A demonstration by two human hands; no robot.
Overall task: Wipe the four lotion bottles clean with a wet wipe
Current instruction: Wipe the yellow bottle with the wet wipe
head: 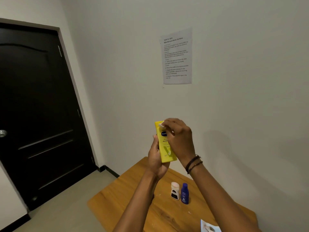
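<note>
Yellow lotion bottle (164,150) gripped in left hand (156,162); right hand (179,139) apparently pinches wipe (161,125).

A yellow lotion bottle (164,146) of smooth plastic with a soft sheen has a small wad of white, cloth-like wet wipe (161,125) against its top, and the dark cord bracelets (194,163) nearby look matt. Below, a wooden table (133,198) shows orange-brown grain under a satin finish, bearing a dark blue bottle (184,194) of glossy plastic and a white bottle (175,191) of plastic with a matt pale cap. The panelled door (41,114) looks like dark lacquered wood, glossy, with a shiny metal knob (3,133), while the wall (234,97) is matt paint and the printed paper sheet (177,56) on it is slightly creased.
</note>
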